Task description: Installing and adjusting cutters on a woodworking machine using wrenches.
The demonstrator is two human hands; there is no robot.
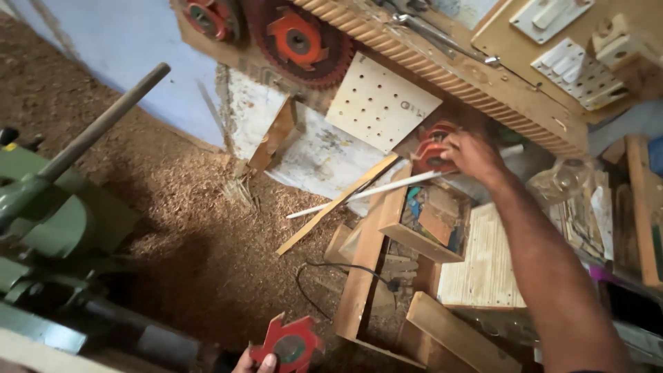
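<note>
While the left hand point(250, 362) is pinching a red toothed cutter head point(290, 344) above the sawdust floor point(186, 207), the right hand point(473, 153) is closing its fingers point(452, 141) around another red cutter point(431, 153) above a wooden box point(421, 221).

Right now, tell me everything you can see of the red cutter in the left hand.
The red cutter is a flat, toothed disc, metal by its look, painted red with worn edges and a dark round hub around the bore. Several hooked teeth stick out from its rim. It faces the camera at the bottom edge of the view, over the sawdust floor. The left hand pinches its lower left edge; most of that hand is out of frame.
</note>
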